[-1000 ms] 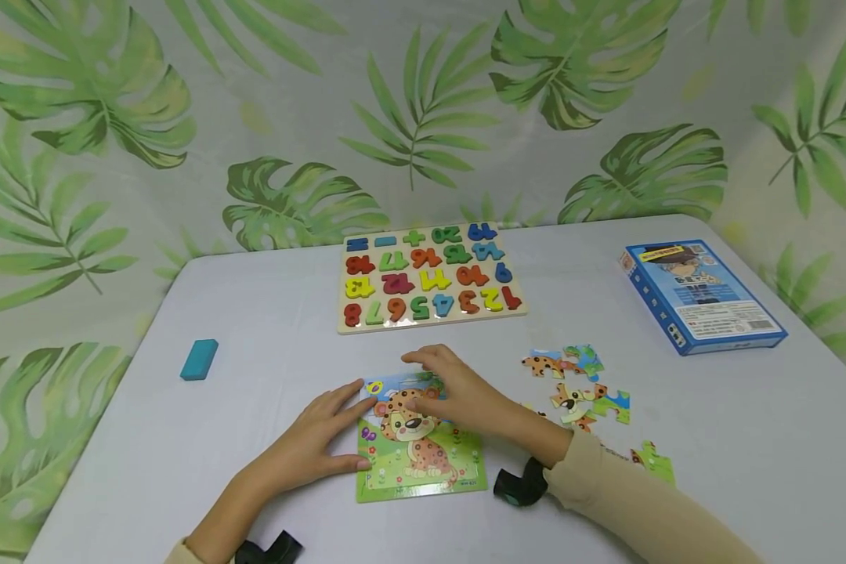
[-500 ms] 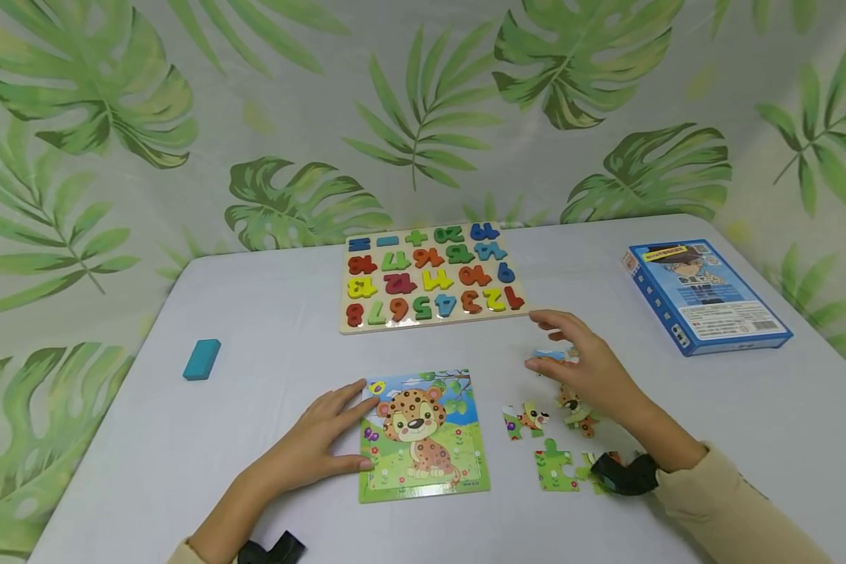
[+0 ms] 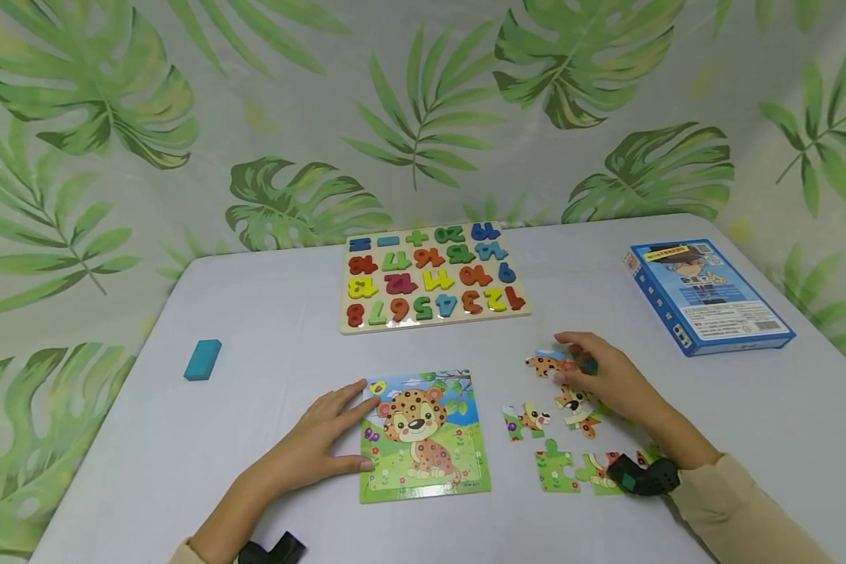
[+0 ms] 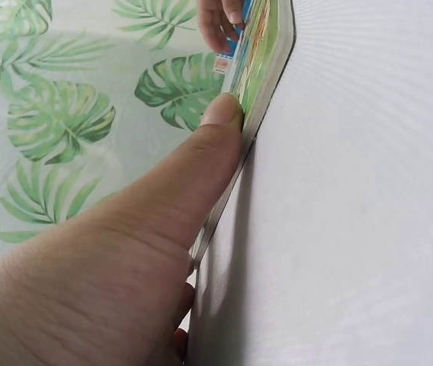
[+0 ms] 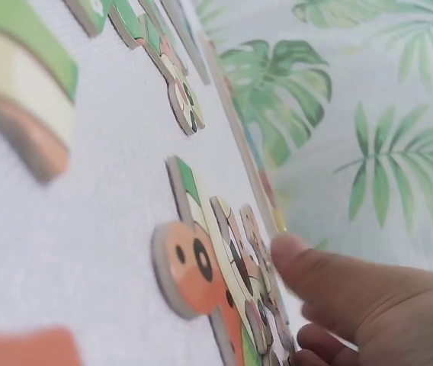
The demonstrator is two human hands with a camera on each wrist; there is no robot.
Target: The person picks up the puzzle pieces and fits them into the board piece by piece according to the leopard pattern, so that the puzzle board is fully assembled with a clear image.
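Note:
A square jigsaw board with a spotted leopard cub picture lies flat on the white table. My left hand rests at its left side, fingers spread and fingertips on the edge; in the left wrist view the thumb touches the board's rim. To the right are several loose jigsaw pieces, among them a spotted one, a green one and one with a face. My right hand hovers over the upper pieces, thumb and index finger apart. Its palm hides some pieces.
A wooden number board sits at the back middle. The blue box is at the far right, and a teal block lies on the left. A leaf-print cloth hangs behind the table.
My right hand has left the leopard board and moved right to the loose pieces, then slightly down and right over the upper ones. My left hand has stayed on the board's edge.

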